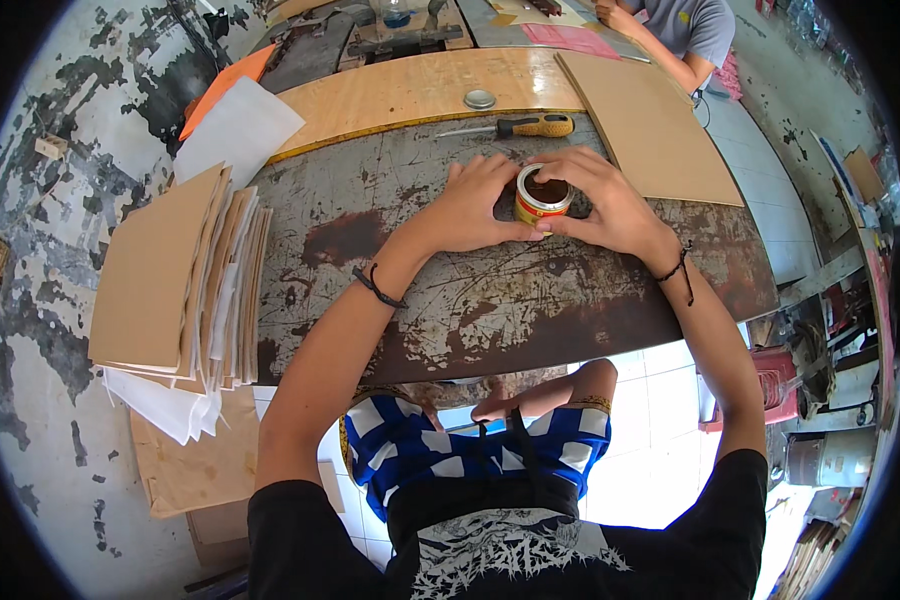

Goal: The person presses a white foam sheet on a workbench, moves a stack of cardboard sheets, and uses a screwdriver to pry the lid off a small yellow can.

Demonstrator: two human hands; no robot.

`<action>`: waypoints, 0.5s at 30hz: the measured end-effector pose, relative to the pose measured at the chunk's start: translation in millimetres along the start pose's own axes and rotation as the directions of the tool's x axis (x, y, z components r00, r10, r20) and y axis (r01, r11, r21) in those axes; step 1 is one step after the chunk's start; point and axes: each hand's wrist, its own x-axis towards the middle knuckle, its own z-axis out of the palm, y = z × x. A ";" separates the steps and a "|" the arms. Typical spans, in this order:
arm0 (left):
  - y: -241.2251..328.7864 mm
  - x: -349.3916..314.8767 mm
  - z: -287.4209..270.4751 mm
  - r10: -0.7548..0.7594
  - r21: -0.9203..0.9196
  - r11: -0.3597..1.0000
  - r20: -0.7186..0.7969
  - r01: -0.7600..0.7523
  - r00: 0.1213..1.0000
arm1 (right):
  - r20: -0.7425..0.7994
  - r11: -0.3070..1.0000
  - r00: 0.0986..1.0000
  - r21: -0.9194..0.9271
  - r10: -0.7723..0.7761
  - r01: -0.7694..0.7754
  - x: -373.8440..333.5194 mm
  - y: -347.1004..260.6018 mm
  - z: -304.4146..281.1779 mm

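A small open tin can (pixel 542 211) with a red and yellow label stands on the worn table, dark brown inside. My left hand (pixel 472 205) curves round its left side, thumb at the front. From the right, my right hand (pixel 610 208) grips the can, its thumb low in front and its fingers over the rim, partly hiding the opening. Just beyond the hands lies a screwdriver (pixel 533 126) with a yellow and black handle, its shaft pointing left. A round metal lid (pixel 479 99) rests on the plywood behind it.
Stacked brown cardboard and white sheets (pixel 170 280) stand at the table's left edge. A large cardboard sheet (pixel 660 130) covers the far right corner. Plywood (pixel 400 95) runs across the back. Another person (pixel 685 40) works beyond, at the upper right.
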 end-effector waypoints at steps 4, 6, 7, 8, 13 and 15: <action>-4.4 -2.3 2.2 0.023 0.027 0.999 -0.033 -0.022 0.999 | -0.028 0.995 0.999 -0.099 -0.026 0.023 0.7 -8.6 -0.9; -4.9 -1.6 3.0 0.032 0.032 0.999 -0.043 -0.031 0.999 | -0.033 0.992 0.999 -0.123 -0.006 0.002 -0.4 -9.9 -1.4; -4.1 -1.6 2.2 0.034 0.034 0.999 -0.046 -0.032 0.998 | -0.039 0.993 0.999 -0.117 0.015 -0.020 -0.8 -9.2 -0.1; -2.9 -2.2 1.7 0.036 0.036 0.999 -0.048 -0.034 0.998 | -0.045 0.993 0.998 -0.110 0.037 -0.041 -1.1 -9.4 0.8; 6.5 -1.1 2.3 0.003 0.076 0.997 -0.054 0.001 0.999 | -0.219 0.968 0.956 -0.112 0.196 -0.225 8.2 -31.1 9.7; 7.2 -3.2 2.0 0.021 0.094 0.996 -0.079 -0.013 0.997 | -0.238 0.945 0.921 -0.032 0.309 -0.326 9.7 -36.9 12.6</action>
